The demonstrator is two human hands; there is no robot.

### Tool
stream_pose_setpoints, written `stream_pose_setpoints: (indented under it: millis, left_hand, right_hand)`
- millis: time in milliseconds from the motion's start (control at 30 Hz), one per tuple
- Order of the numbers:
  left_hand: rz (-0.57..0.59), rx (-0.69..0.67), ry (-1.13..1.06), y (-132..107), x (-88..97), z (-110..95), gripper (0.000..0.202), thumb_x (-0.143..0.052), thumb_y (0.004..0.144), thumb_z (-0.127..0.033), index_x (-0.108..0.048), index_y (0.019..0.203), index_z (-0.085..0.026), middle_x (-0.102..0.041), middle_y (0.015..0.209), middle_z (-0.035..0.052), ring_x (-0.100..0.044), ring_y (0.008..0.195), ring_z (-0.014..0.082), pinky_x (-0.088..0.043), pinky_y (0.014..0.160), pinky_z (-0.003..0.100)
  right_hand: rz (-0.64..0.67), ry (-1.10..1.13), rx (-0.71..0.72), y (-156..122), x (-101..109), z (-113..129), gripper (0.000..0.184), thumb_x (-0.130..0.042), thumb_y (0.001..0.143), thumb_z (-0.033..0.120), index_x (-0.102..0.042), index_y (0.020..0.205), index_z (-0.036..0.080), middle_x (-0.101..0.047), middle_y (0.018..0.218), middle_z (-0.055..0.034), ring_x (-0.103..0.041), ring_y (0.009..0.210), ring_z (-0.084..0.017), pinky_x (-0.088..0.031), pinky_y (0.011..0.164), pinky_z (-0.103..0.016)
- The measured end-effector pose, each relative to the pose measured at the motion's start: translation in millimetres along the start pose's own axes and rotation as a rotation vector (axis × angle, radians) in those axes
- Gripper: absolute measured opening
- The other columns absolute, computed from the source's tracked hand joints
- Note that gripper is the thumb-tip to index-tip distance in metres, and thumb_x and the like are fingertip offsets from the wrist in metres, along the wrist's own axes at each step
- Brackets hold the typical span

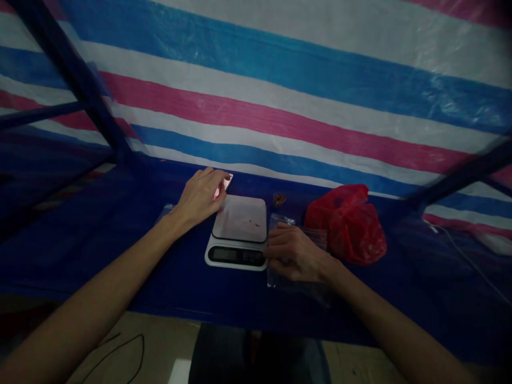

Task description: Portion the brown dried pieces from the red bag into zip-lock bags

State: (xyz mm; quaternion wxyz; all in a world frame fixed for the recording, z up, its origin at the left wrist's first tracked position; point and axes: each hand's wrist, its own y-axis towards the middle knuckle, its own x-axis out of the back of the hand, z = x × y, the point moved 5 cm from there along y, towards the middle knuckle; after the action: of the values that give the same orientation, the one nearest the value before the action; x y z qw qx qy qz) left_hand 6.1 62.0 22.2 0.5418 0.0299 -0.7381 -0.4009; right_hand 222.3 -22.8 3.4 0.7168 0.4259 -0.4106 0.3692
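On the blue surface stands a white kitchen scale point(239, 218) with a dark display strip at its front and a few small dark specks on its plate. My left hand point(203, 196) is at the back left corner of the scale, thumb and fingers curved around a phone point(224, 185) with a lit screen, partly hidden by the hand. My right hand point(295, 253) has its fingers curled at the scale's right front edge, over clear zip bags point(273, 278). Whatever those fingers hold, if anything, is hidden. Behind the bags lies a small brown lump point(279, 200).
A crumpled red plastic bag point(346, 226) sits right of my right hand. Another clear bag point(166, 210) lies partly under my left forearm. Dark blue frame bars point(100, 122) and a striped sheet point(280, 117) stand behind; a white cable point(468, 256) runs at right.
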Motion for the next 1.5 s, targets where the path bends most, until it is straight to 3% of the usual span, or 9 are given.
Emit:
stream_pose_setpoints:
  millis: [167,433,767,933,1133,1267,1367,1433,1500]
  left_hand:
    - [-0.06,0.023,0.025,0.5,6.1,5.8,0.022,-0.051,0.09,-0.016,-0.06,0.109,-0.019,-0.066,0.094,0.006,-0.061,0.089,0.0222,-0.046,0.079,0.036]
    - [-0.085,0.034,0.029,-2.3,5.2,9.7,0.023,-0.054,0.087,-0.013,-0.06,0.107,-0.02,-0.065,0.095,0.0048,-0.06,0.087,0.0212,-0.045,0.078,0.035]
    - [-0.103,0.035,-0.004,-0.1,6.0,8.5,0.021,-0.052,0.089,-0.012,-0.06,0.107,-0.018,-0.067,0.097,0.0063,-0.061,0.09,0.0209,-0.048,0.081,0.036]
    - [-0.106,0.054,-0.021,-1.2,2.1,12.2,0.021,-0.053,0.087,-0.012,-0.059,0.105,-0.021,-0.066,0.097,0.0059,-0.062,0.09,0.0211,-0.048,0.08,0.036]
    - [-0.082,0.059,-0.036,-0.4,0.4,15.6,0.021,-0.053,0.086,-0.012,-0.059,0.104,-0.02,-0.066,0.095,0.0064,-0.06,0.09,0.0219,-0.048,0.081,0.037]
    - [-0.078,0.062,-0.018,-0.3,2.2,14.6,0.019,-0.051,0.088,-0.013,-0.059,0.104,-0.02,-0.066,0.096,0.0069,-0.06,0.09,0.0221,-0.048,0.081,0.037]
    - [-0.075,0.029,-0.022,-0.3,3.6,10.2,0.019,-0.05,0.09,-0.015,-0.059,0.106,-0.02,-0.066,0.098,0.0074,-0.06,0.092,0.0228,-0.048,0.082,0.037]
    - [-0.063,-0.001,-0.04,-0.2,3.3,6.8,0.02,-0.049,0.091,-0.015,-0.059,0.107,-0.02,-0.067,0.101,0.0079,-0.061,0.093,0.0234,-0.048,0.082,0.039]
    - [-0.046,-0.023,-0.062,-0.2,2.2,4.0,0.02,-0.049,0.091,-0.015,-0.059,0.107,-0.02,-0.068,0.103,0.0081,-0.061,0.094,0.0239,-0.048,0.082,0.039]
  right_hand:
    - [0.01,0.107,-0.052,-1.7,0.3,-4.1,0.019,-0.053,0.079,0.006,-0.066,0.072,0.017,-0.061,0.066,-0.0005,-0.053,0.069,-0.015,-0.033,0.071,-0.031]
    - [0.001,0.082,-0.077,-2.7,-1.4,-6.1,0.018,-0.056,0.081,0.007,-0.07,0.079,0.018,-0.064,0.07,0.0,-0.054,0.072,-0.015,-0.033,0.074,-0.031]
    - [0.167,-0.166,-0.066,-0.9,-3.9,7.4,0.015,-0.058,0.085,0.018,-0.062,0.07,0.018,-0.064,0.068,-0.0016,-0.054,0.071,-0.017,-0.032,0.075,-0.035]
    - [0.186,-0.147,-0.093,5.9,-5.5,6.1,0.016,-0.057,0.086,0.017,-0.061,0.07,0.018,-0.064,0.069,-0.002,-0.055,0.071,-0.017,-0.036,0.077,-0.033]
    - [0.044,-0.072,-0.068,-7.9,-1.4,4.7,0.018,-0.054,0.088,0.011,-0.069,0.081,0.017,-0.064,0.073,-0.0032,-0.055,0.074,-0.017,-0.038,0.074,-0.031]
    - [-0.249,-0.106,-0.146,-20.9,19.9,3.4,0.021,-0.053,0.093,0.015,-0.073,0.098,0.018,-0.062,0.073,-0.0032,-0.053,0.07,-0.018,-0.041,0.07,-0.032]
    - [-0.505,-0.146,-0.378,-20.6,43.8,-26.6,0.031,-0.052,0.095,0.015,-0.067,0.121,0.02,-0.066,0.092,-0.007,-0.059,0.087,-0.021,-0.048,0.08,-0.036]
    - [-0.516,-0.172,-0.496,-13.3,48.8,-55.5,0.051,-0.062,0.091,0.018,-0.054,0.141,0.021,-0.065,0.115,-0.0116,-0.058,0.109,-0.027,-0.048,0.095,-0.045]
    - [-0.442,-0.157,-0.584,-5.2,43.5,-84.8,0.076,-0.076,0.082,0.024,-0.042,0.149,0.02,-0.059,0.131,-0.0162,-0.055,0.121,-0.032,-0.045,0.102,-0.052]
